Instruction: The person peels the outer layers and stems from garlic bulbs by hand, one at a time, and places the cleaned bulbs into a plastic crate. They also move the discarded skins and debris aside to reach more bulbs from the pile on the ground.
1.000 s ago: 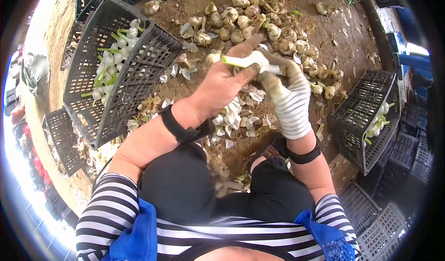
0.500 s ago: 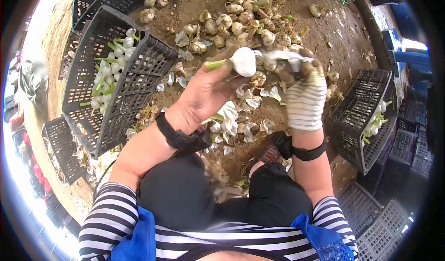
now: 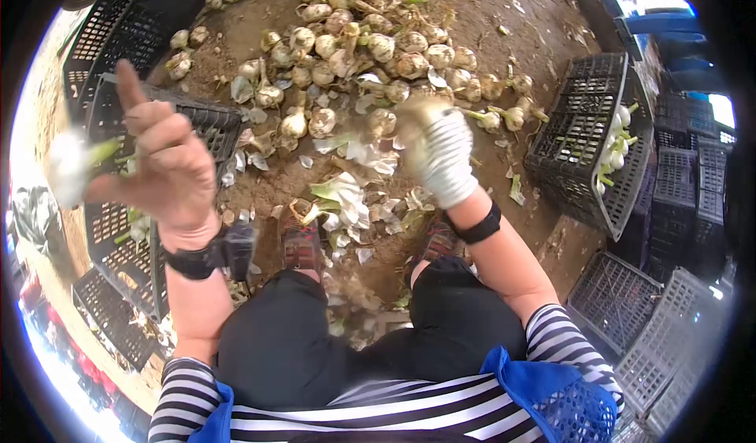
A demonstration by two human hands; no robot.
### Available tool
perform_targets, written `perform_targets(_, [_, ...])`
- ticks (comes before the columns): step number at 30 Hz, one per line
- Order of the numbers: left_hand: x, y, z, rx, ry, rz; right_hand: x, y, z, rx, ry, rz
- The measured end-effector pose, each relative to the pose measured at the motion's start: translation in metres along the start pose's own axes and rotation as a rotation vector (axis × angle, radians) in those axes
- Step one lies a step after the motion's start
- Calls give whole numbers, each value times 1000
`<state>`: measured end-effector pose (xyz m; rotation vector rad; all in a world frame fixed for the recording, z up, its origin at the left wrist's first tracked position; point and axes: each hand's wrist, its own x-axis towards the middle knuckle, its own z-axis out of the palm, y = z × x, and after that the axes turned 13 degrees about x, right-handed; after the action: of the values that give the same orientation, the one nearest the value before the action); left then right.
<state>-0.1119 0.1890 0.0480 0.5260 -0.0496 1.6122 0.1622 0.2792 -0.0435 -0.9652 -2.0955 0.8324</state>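
My left hand [image 3: 169,163] is bare and raised at the left, over the black crate [image 3: 126,230]. Its index finger points up, with the thumb spread away from the other fingers. A blurred white garlic bulb [image 3: 67,171] with a short green stem is beside the thumb tip, apparently loose from the hand. My right hand [image 3: 437,148], in a dirty striped glove, is over the near edge of the garlic heap [image 3: 378,45]. Motion smears its fingers, so any hold is hidden. Peeled skins [image 3: 342,195] litter the soil below.
Another black crate [image 3: 579,120] with peeled garlic stands tilted at the right. Stacked crates [image 3: 685,175] rise behind it, and grey crates [image 3: 661,348] lie lower right. My shoes [image 3: 302,242] rest among the scraps.
My left hand has swung left from the middle to the crate, and the garlic bulb has moved past its thumb. The gloved right hand has shifted left and slightly down. The view has turned.
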Motion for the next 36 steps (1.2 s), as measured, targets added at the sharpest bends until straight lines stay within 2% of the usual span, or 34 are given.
perform_targets(1, [4,0,9,17,17,16,11,8,-13,138,85,244])
perform_targets(3, [0,-14,-4,165,287,-33,-16,88,-17,-364,122,552])
perform_targets(5, [0,-45,-19,391,543,-165,-41,129,-6,-579,-7,825])
perform_targets(6, [1,-58,-23,489,654,-282,-41,131,-7,-581,-10,823])
perform_targets(7, [0,-69,-24,650,712,-391,-41,132,-6,-532,-10,884])
perform_targets(8, [-6,-74,-34,603,646,-475,-40,132,-5,-481,-15,943])
perform_targets(9, [-9,-78,-37,630,685,-553,-42,129,-5,-332,53,895])
perform_targets(11, [-12,-92,-41,1038,659,-629,-49,133,-9,77,58,910])
perform_targets(12, [-12,-97,-39,1204,616,-634,-44,107,-11,285,110,848])
perform_targets(13, [-14,-100,-37,1366,573,-640,-34,74,-12,545,62,938])
perform_targets(14, [-20,-103,-47,1388,465,-646,-31,51,-13,626,-47,778])
perform_targets(15, [-26,-105,-55,1406,357,-655,-20,17,-15,571,-174,710])
perform_targets(16, [-19,-109,-36,1127,452,-767,-8,-11,-17,559,-290,524])
perform_targets(17, [-18,-109,-30,847,402,-793,2,-25,-18,486,-349,301])
perform_targets(19, [-20,-103,-26,608,496,-742,38,-34,-28,259,-436,-148])
perform_targets(21, [-14,-99,-17,646,557,-649,49,-25,-28,-185,-75,-286])
perform_targets(22, [-14,-98,-14,641,582,-569,50,-33,-29,-142,30,-145])
perform_targets(23, [-16,-98,-11,634,610,-496,52,-33,-25,-63,114,-242])
perform_targets(24, [-17,-102,-11,763,618,-514,44,-55,-15,235,54,-59])
perform_targets(25, [-15,-105,-6,766,618,-516,39,-78,-4,530,-3,122])
perform_targets(27, [-12,-108,11,592,628,-438,24,-73,16,225,-148,-260])
perform_targets(29, [-16,-103,8,539,665,-455,30,-61,22,179,-120,-307])
perform_targets(31, [-27,-101,-4,557,615,-448,31,-47,12,-34,-70,-366])
perform_targets(32, [-29,-98,-9,520,598,-436,30,-38,6,-9,-38,-311])
perform_targets(33, [-28,-95,-8,519,601,-432,25,-46,-1,160,-53,-100])
perform_targets(35, [-24,-89,-4,614,652,-478,33,-61,-7,184,-118,-282])
perform_targets(36, [-26,-88,-4,577,652,-523,32,-69,-7,71,-147,-357])
